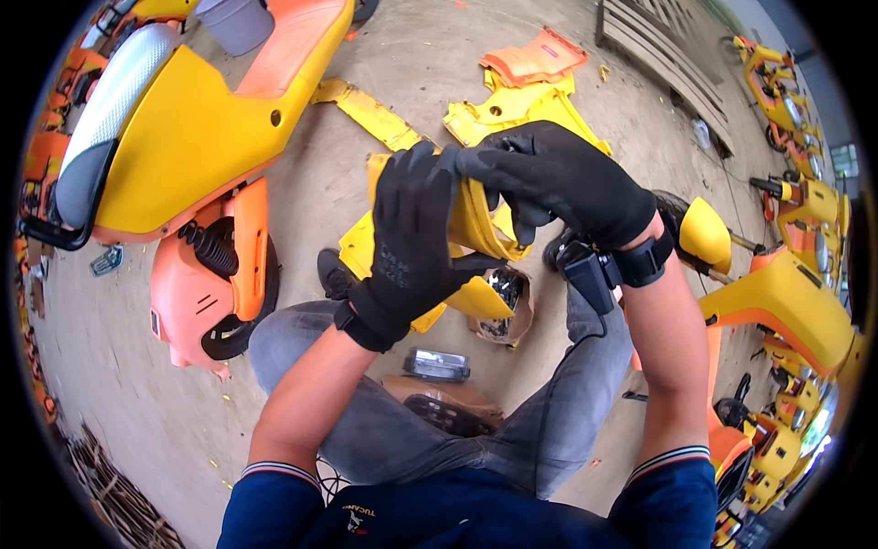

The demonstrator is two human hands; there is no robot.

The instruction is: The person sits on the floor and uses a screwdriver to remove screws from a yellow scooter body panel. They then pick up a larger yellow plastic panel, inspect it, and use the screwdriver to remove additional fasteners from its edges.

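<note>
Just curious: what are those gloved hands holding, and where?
A curved yellow plastic panel: left hand grips its left side, right hand its top edge.

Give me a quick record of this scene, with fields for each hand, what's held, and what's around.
left hand: black-gloved left hand, gripping the yellow plastic panel
right hand: black-gloved right hand, clasping the panel's upper edge
wrist: black strap device on the right wrist
ground: loose yellow panels, orange panel, small cardboard box
nearby: yellow and orange scooter on the left
</note>
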